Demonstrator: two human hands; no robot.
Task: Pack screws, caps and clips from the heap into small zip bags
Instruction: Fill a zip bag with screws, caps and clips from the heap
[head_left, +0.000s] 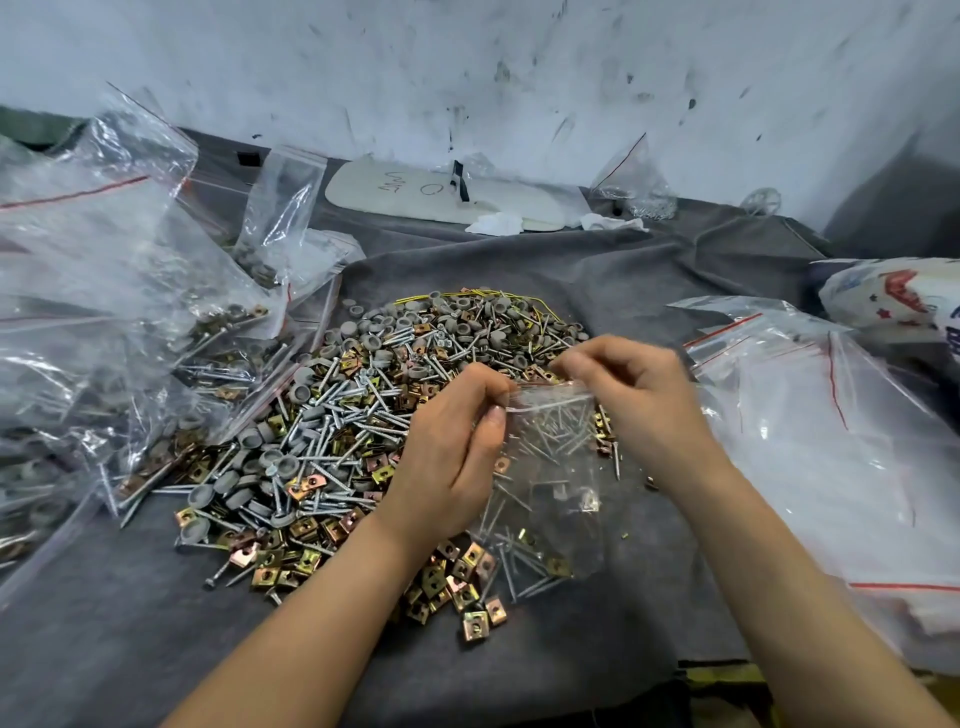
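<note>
Currently both hands are working the mouth of one small zip bag (545, 493). The left hand (457, 441) is pinching the left corner of the zip strip and the right hand (634, 395) is pinching the right end, fingers curled on the plastic. The strip is running left-right between the two pinches, and the bag's long axis is hanging from there back toward the person, over the near right edge of the heap (337, 415). Screws and a few clips are showing through it, but I can't tell which are inside and which are heap underneath, or whether the zip is open or pressed shut. My read: the next move is running along that strip, so both hands are equally placed. If more parts are needed, the bulk of the heap is lying left and beyond — the left hand is nearer.
</note>
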